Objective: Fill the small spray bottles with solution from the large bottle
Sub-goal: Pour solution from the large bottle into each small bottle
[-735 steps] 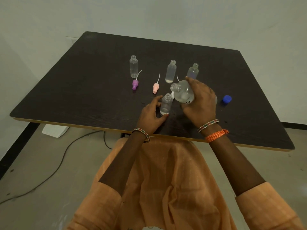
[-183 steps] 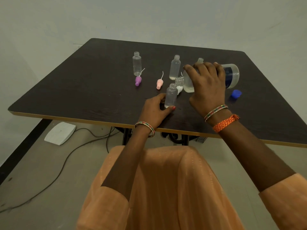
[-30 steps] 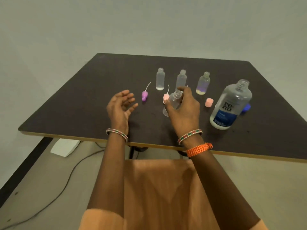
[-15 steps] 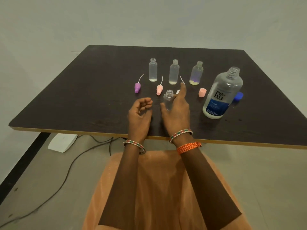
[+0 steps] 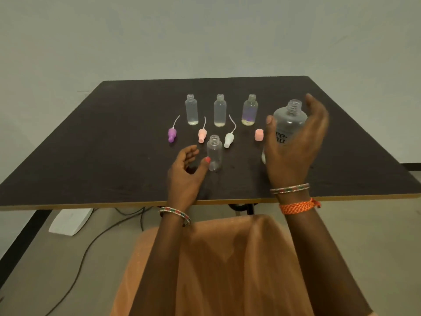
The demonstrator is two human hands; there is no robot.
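Right of the near small bottle [image 5: 214, 153]: large bottle [image 5: 289, 120], uncapped, light, smooth plastic; grasp mid-body. Right hand [image 5: 292, 144] wide around it; left hand [image 5: 185, 173] loosely spread.

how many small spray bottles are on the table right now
4. Three stand in a back row: left bottle, middle bottle, right bottle. The fourth bottle stands nearer, beside the left hand. All are uncapped. None seems hidden.
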